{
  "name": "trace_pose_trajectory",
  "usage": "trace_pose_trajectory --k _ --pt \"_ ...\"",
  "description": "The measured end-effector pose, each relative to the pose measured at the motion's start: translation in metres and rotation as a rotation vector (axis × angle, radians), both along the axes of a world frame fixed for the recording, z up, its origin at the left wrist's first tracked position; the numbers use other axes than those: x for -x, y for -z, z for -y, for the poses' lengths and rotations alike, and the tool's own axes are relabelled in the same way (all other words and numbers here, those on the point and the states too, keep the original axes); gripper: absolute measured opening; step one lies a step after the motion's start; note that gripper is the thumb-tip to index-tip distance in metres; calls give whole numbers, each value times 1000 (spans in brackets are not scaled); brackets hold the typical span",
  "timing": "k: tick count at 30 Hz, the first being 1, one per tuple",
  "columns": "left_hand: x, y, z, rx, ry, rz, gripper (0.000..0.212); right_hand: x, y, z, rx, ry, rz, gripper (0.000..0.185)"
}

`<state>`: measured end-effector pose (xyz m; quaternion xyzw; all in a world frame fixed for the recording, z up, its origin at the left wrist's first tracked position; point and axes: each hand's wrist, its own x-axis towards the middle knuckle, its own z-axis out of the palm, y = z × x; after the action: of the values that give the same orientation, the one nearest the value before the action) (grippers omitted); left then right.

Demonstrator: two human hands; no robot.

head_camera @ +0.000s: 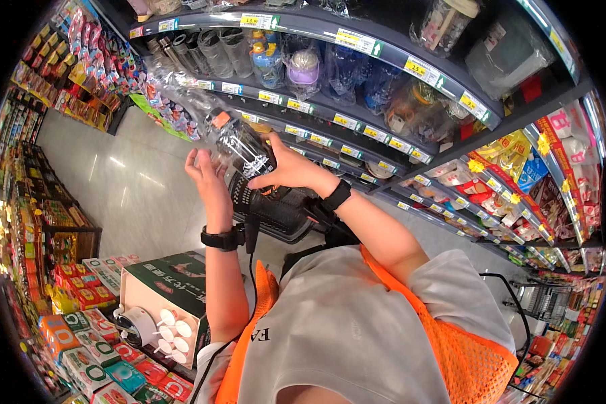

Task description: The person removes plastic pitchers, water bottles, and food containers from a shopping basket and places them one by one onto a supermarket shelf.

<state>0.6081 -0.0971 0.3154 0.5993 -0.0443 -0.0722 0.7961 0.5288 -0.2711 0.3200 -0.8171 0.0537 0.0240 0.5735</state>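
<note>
A dark bottle with an orange patch near its cap (240,144) is tilted in front of the shelves, wrapped in clear plastic film (182,91) that trails towards the upper left. My right hand (288,164) grips the lower part of the bottle, fingers on one side and thumb across the front. On its other side my left hand (207,169) is raised with the fingers apart, close to the film; whether a fingertip touches the film cannot be told. Below the hands is a black plastic basket (283,217), partly hidden by the right arm.
Curved shelves with price tags hold wrapped bottles, including a blue one (266,58) and a purple cup (304,68). Bagged goods fill the shelves at right (505,177). At lower left are stacked boxed goods (91,343) and a dark green carton (174,278). Grey floor (126,182) shows at left.
</note>
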Motion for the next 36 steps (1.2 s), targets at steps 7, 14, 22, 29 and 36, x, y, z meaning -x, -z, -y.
trace_pose_trajectory --k 7,14,22,29,36 --pt "-9 0 -4 165 238 -220 42 14 -13 -12 314 63 243 98" --pt "27 2 -1 136 362 -249 36 16 -23 -25 261 114 210 93" --pt "37 1 -22 396 376 -344 50 26 -33 -20 123 -155 263 106" --pt "40 22 -40 437 511 -585 61 28 -18 -31 74 -175 287 74" --pt "66 60 -35 571 529 -820 51 33 19 -45 86 -32 244 89"
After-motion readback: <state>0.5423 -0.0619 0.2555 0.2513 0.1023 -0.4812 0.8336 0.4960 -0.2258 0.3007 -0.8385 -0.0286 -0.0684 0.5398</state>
